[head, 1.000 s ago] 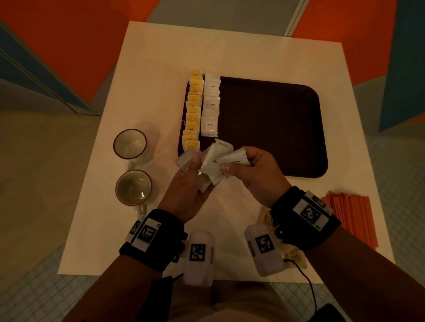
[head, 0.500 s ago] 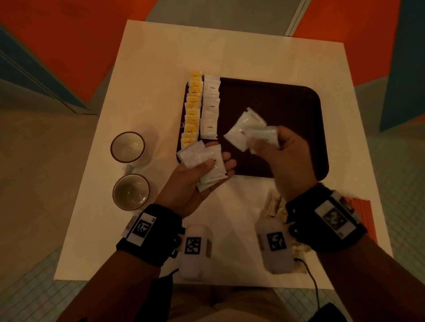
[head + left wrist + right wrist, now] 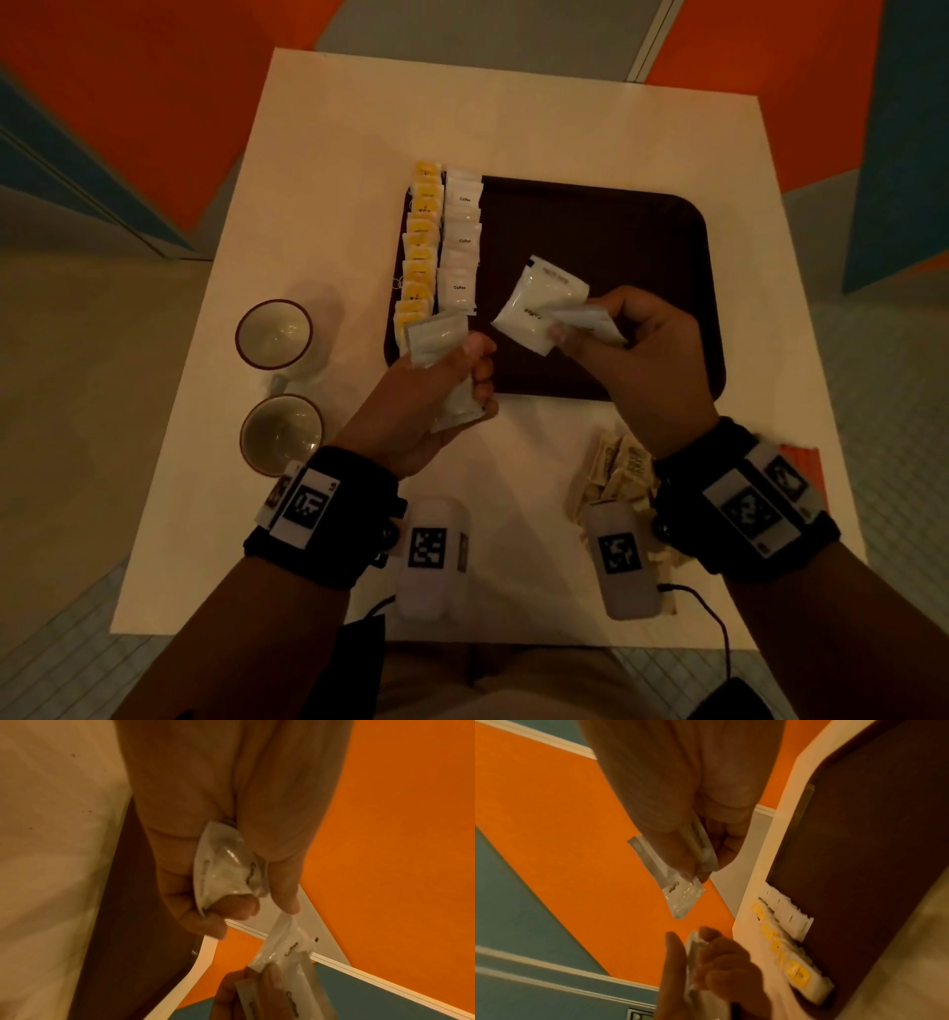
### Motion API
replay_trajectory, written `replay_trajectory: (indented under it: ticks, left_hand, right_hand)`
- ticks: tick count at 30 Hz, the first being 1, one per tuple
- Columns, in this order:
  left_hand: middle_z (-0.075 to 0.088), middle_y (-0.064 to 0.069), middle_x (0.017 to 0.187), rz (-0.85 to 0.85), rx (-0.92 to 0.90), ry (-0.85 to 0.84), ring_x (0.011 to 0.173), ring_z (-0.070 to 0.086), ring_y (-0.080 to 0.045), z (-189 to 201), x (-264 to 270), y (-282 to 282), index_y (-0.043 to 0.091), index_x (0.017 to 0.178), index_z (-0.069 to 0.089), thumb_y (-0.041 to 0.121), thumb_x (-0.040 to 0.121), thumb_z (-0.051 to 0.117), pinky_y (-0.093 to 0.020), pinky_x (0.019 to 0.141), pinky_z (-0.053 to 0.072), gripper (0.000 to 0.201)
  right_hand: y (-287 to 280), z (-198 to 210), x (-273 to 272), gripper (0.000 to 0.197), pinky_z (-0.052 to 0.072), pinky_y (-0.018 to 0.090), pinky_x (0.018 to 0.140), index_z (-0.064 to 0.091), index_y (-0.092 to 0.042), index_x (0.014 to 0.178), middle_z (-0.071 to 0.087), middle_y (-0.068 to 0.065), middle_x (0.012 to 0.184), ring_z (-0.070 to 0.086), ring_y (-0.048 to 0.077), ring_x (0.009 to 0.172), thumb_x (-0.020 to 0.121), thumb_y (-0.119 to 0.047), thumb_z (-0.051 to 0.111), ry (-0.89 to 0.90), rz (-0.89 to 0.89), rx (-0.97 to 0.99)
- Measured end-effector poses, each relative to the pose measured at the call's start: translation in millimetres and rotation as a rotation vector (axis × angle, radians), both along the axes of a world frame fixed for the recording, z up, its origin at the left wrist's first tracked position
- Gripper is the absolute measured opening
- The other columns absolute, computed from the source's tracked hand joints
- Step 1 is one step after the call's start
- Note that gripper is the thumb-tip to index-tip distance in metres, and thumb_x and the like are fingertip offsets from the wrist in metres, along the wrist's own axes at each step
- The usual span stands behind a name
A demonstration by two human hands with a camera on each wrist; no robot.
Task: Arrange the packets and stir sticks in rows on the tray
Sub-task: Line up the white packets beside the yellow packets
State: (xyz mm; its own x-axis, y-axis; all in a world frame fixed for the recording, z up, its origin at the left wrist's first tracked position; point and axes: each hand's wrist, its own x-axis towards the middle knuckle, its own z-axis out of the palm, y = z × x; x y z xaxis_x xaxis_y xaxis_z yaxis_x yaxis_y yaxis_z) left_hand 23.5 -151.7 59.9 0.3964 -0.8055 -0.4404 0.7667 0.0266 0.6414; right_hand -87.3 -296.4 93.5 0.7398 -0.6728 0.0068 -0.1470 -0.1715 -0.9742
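A dark brown tray (image 3: 616,246) lies on the white table. Along its left edge run a row of yellow packets (image 3: 420,246) and a row of white coffee packets (image 3: 461,241). My left hand (image 3: 452,370) grips a stack of white coffee packets (image 3: 436,334) over the tray's near left corner; the same stack (image 3: 226,874) shows in the left wrist view. My right hand (image 3: 616,334) pinches two white coffee packets (image 3: 544,303) above the tray; they (image 3: 680,894) hang from the fingers in the right wrist view. Orange stir sticks (image 3: 801,457) lie at the right, mostly hidden by my wrist.
Two empty cups (image 3: 274,334) (image 3: 281,434) stand left of the tray. A heap of tan packets (image 3: 616,473) lies on the table near my right wrist. The table (image 3: 513,113) has bare surface beyond the tray.
My hands came apart, each with some white packets. The right hand carried its packets up over the tray; the left hand turned and closed round its stack.
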Motion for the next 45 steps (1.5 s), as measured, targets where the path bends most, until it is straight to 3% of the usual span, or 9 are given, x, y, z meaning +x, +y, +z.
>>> replay_trajectory:
  ticks: [11,16,20,27,32,36,40,42,45]
  left_hand:
    - [0.056,-0.001,0.068,-0.03,0.085,0.215,0.048,0.044,-0.004,4.9,-0.3,-8.4,0.013,0.085,0.06,0.049,0.072,0.057,-0.018,0.05,0.046,0.038]
    - [0.068,-0.004,0.075,0.003,0.161,0.103,0.057,0.063,-0.011,9.8,2.1,-4.8,0.013,0.083,0.07,0.019,0.071,0.064,-0.021,0.052,0.051,0.014]
    - [0.073,0.002,0.082,0.118,0.193,-0.12,0.08,0.07,-0.012,5.0,5.9,-2.8,0.018,0.092,0.062,0.005,0.084,0.058,-0.024,0.061,0.056,0.016]
    - [0.073,0.003,0.083,0.192,0.127,-0.262,0.083,0.069,-0.011,2.7,11.8,-0.2,0.014,0.098,0.061,-0.001,0.088,0.053,-0.03,0.072,0.058,0.019]
    - [0.068,-0.011,0.095,0.19,0.121,-0.252,0.091,0.066,-0.023,-5.0,1.7,-6.9,0.012,0.1,0.062,0.011,0.087,0.057,-0.039,0.082,0.054,0.014]
    - [0.059,-0.018,0.103,0.214,0.142,-0.121,0.101,0.058,-0.03,-10.7,-6.1,-13.4,0.012,0.103,0.058,0.044,0.086,0.055,-0.041,0.085,0.052,0.037]
    - [0.064,-0.011,0.111,0.206,0.073,0.01,0.106,0.062,-0.022,-11.8,-6.6,-15.5,0.012,0.116,0.052,0.051,0.069,0.053,-0.031,0.079,0.057,0.06]
    - [0.067,-0.006,0.097,0.226,0.052,-0.013,0.096,0.066,-0.017,-8.9,-3.9,-15.2,0.012,0.111,0.055,0.042,0.073,0.057,-0.029,0.075,0.056,0.048]
    - [0.064,-0.001,0.081,0.306,0.085,-0.032,0.077,0.065,-0.012,-9.3,4.9,-11.9,0.013,0.102,0.059,0.023,0.089,0.054,-0.025,0.064,0.055,0.017]
  right_hand:
    - [-1.5,-8.6,3.3,0.008,0.052,0.023,0.08,0.065,-0.003,0.084,0.065,0.006,0.09,0.062,0.014,0.086,0.077,-0.005,0.069,-0.088,0.188,-0.331]
    - [-9.9,-19.5,0.0,0.011,0.048,0.032,0.085,0.063,-0.01,0.085,0.069,0.009,0.094,0.059,0.019,0.093,0.076,-0.009,0.07,-0.097,0.442,-0.724]
    - [-12.7,-15.8,-4.9,0.01,0.049,0.018,0.085,0.066,-0.001,0.084,0.067,0.007,0.098,0.061,0.01,0.094,0.075,0.001,0.071,0.039,0.26,-0.337]
    - [1.8,-0.4,1.1,0.018,0.057,0.035,0.079,0.07,-0.014,0.081,0.07,0.007,0.094,0.066,0.024,0.088,0.074,0.003,0.066,0.066,0.144,0.578]
    - [22.8,-8.5,10.6,0.011,0.052,0.021,0.074,0.063,-0.009,0.077,0.061,0.002,0.09,0.061,0.014,0.083,0.075,-0.003,0.072,0.121,0.156,0.016]
    - [33.9,-17.4,12.2,0.008,0.045,0.015,0.067,0.064,-0.007,0.077,0.059,0.007,0.085,0.055,0.011,0.074,0.075,-0.004,0.071,0.076,0.244,-0.548]
    - [45.7,-21.8,15.7,0.005,0.046,0.019,0.077,0.063,-0.009,0.082,0.065,0.009,0.087,0.06,0.019,0.082,0.078,-0.009,0.06,0.143,0.421,-0.596]
    - [44.4,-19.9,16.2,0.01,0.051,0.028,0.079,0.068,-0.005,0.085,0.068,0.011,0.091,0.063,0.021,0.086,0.079,-0.009,0.061,0.163,0.492,-0.575]
    - [36.2,-13.6,15.9,0.015,0.052,0.021,0.079,0.069,-0.008,0.098,0.067,0.008,0.101,0.061,0.011,0.09,0.086,-0.009,0.059,0.171,0.499,-0.325]
